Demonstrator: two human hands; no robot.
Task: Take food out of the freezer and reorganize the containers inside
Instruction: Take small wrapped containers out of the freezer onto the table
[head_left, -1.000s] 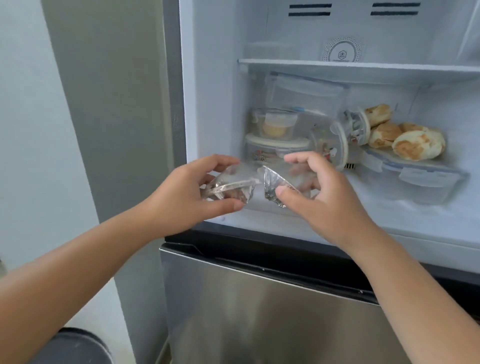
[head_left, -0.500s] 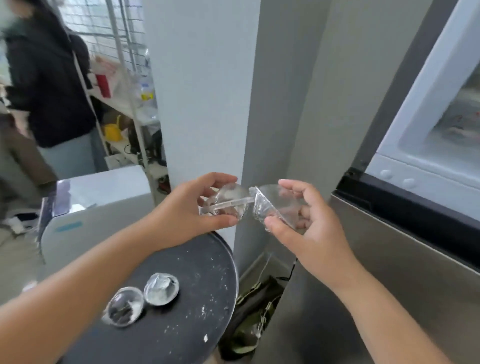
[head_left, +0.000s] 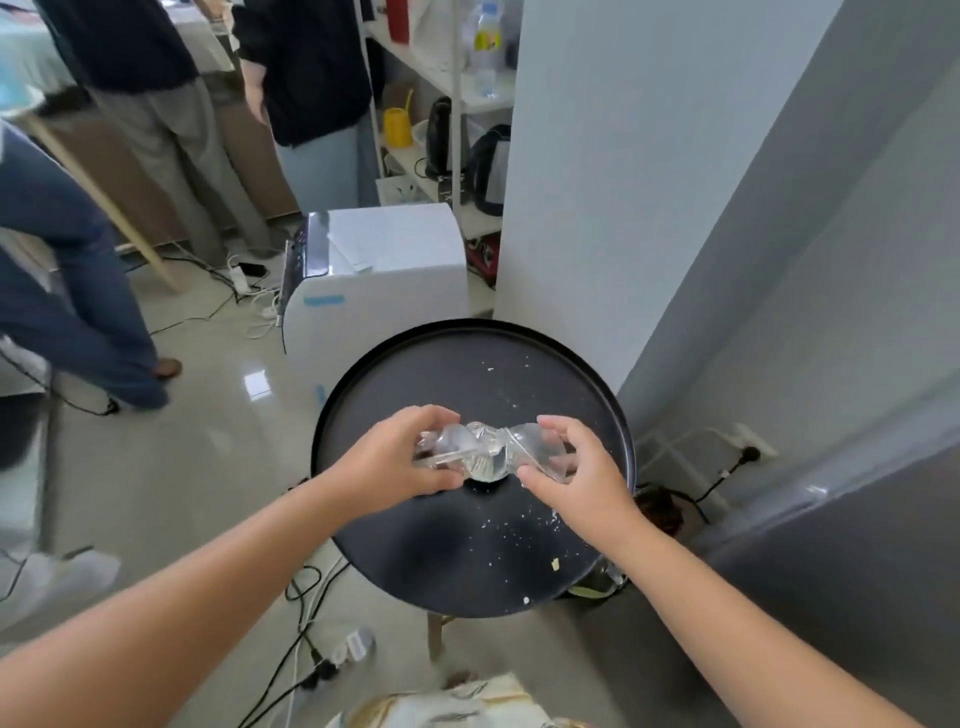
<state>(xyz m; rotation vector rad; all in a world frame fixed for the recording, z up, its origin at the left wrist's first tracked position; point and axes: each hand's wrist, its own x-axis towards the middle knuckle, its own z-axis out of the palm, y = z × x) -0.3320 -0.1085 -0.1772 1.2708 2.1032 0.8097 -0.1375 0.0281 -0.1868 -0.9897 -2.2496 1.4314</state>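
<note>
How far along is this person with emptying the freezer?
Done: the person has turned to a round black tray table, and a clear container appears to sit there under the hands. In hand: the left hand and right hand each grip a small clear plastic container, left and right, just above it. Left: setting these down, then reorganizing the freezer, which is out of view.

Clear cups (head_left: 483, 449) blur together; contents unreadable.

Two clear plastic containers (head_left: 485, 449), tilted and side by side, held above a round black tray (head_left: 467, 374).
</note>
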